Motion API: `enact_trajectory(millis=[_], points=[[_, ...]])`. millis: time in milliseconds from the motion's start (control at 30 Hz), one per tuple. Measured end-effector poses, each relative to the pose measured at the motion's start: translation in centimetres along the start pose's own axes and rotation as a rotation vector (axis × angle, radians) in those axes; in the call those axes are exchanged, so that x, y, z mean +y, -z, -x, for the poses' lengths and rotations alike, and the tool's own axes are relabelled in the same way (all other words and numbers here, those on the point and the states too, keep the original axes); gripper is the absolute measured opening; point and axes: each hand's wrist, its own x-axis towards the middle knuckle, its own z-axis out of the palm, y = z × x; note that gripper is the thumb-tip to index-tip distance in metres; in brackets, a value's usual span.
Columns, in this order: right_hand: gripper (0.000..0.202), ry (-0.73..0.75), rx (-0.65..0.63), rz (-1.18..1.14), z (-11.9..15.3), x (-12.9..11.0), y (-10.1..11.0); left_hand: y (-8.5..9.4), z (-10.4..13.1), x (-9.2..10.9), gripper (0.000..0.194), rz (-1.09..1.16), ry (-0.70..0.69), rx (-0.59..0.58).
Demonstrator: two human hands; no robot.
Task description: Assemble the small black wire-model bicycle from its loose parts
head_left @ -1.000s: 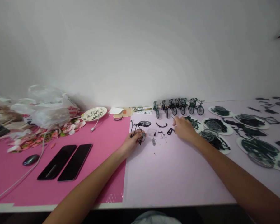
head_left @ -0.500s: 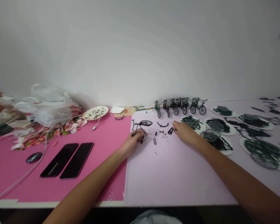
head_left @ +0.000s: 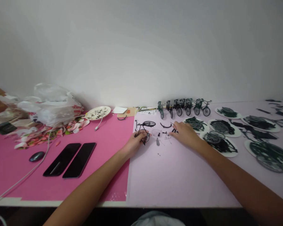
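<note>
My left hand [head_left: 137, 140] is closed round the frame of a small black model bicycle [head_left: 145, 128], with its spoked wheel [head_left: 149, 124] beyond my fingers. My right hand [head_left: 182, 133] reaches down over a small black part [head_left: 175, 131] and partly covers it. A thin dark sliver shows at those fingertips; what they grip is unclear. Between my hands lie a curved black strip [head_left: 166, 125], a grey oval piece [head_left: 158, 142], a thin branched part [head_left: 167, 137] and tiny bits [head_left: 158, 154].
Several assembled model bicycles [head_left: 188, 105] stand along the wall. Plates of bicycle parts [head_left: 235, 133] fill the right side. Leftward are two phones [head_left: 79, 160], a mouse [head_left: 37, 156], a white cable [head_left: 47, 147], a plate with small pieces [head_left: 87, 115] and plastic bags [head_left: 54, 110].
My right hand has shifted slightly toward me and come over the small black part, which was in plain sight before. The left hand keeps its hold on the model bicycle. The view has shifted a little.
</note>
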Motion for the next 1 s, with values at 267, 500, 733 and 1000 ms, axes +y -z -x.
enact_trajectory(millis=[267,500,733,1000], points=[[0.018,0.050,-0.034,0.074,0.0,0.0,-1.1,0.2,-0.1,-0.3,0.034,-0.003,-0.011,0.003],[0.015,0.125,0.265,0.251,-0.3,-0.1,-0.6,-0.2,0.0,-0.1,0.032,0.005,0.012,0.035],[0.024,0.198,0.446,-0.151,0.2,-1.6,0.0,-0.3,0.0,-0.1,0.033,-0.005,0.003,0.032],[0.035,0.123,0.294,-0.806,2.3,-5.5,-0.5,-0.3,0.1,-0.1,0.036,-0.064,-0.039,-0.008]])
